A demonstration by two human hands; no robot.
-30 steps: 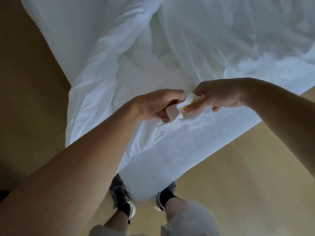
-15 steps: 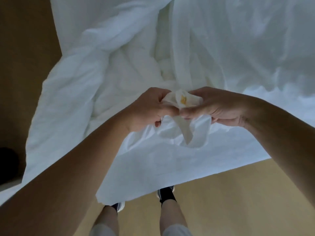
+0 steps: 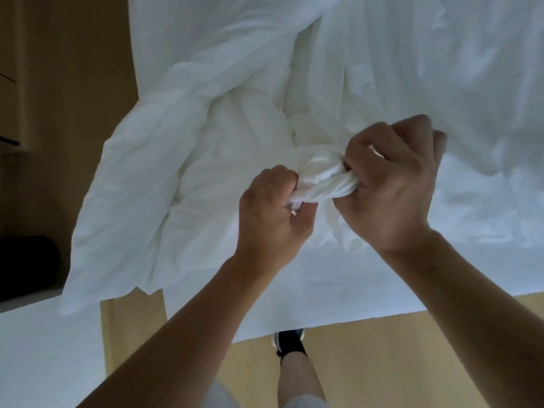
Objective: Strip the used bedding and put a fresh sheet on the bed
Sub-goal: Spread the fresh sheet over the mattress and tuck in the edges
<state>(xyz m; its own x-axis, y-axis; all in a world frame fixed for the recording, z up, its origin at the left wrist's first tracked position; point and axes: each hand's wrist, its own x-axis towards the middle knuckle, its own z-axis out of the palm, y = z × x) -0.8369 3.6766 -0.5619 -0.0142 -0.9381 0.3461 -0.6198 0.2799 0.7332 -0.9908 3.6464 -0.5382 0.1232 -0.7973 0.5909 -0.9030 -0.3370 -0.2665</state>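
A white sheet [image 3: 441, 83] hangs in front of me and spreads wide to the right. A thick white duvet [image 3: 141, 187] is bunched on the left side, partly wrapped in it. At the middle, a twisted bunch of white fabric [image 3: 323, 184] runs between my two hands. My left hand [image 3: 270, 213] grips its lower left end with curled fingers. My right hand [image 3: 391, 184] grips the upper right end in a fist. The small yellow tag seen earlier is hidden.
Tan wooden floor [image 3: 382, 363] lies below the sheet's lower edge, with my foot in a dark sock and shoe [image 3: 290, 343] on it. A white surface [image 3: 44, 348] sits at the lower left, a dark object [image 3: 26, 266] beside it, and wooden furniture [image 3: 17, 69] at the upper left.
Both hands went from pinching a small corner with a yellow tag to gripping a twisted bunch of fabric. The right hand rose and closed into a fist. The view shifted right.
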